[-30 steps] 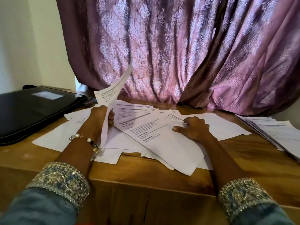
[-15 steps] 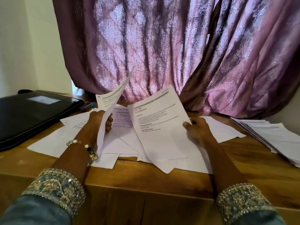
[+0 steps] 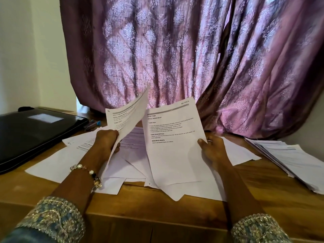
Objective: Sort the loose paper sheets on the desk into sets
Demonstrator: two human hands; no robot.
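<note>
Both hands are clamped on thin, floppy printed paper, the left hand [image 3: 107, 142] gripping a sheaf [image 3: 126, 118], the right hand [image 3: 211, 148] pinching a "Section 2" sheet [image 3: 171, 151] at its side edge.

A printed sheet [image 3: 172, 148] stands nearly upright, lifted off the surface [image 3: 263, 190], its right edge pinched by the right hand [image 3: 211, 149]. It carries bold headings, short text lines and a handwritten note at the top right corner. A second printed sheet [image 3: 126, 118] is held by the left hand [image 3: 107, 143], tilted and curling, seen almost edge-on. Loose white sheets [image 3: 57, 163] lie overlapping and askew beneath both, some blank side up, some printed. A fanned stack [image 3: 294, 162] of printed sheets lies well apart at the right.
</note>
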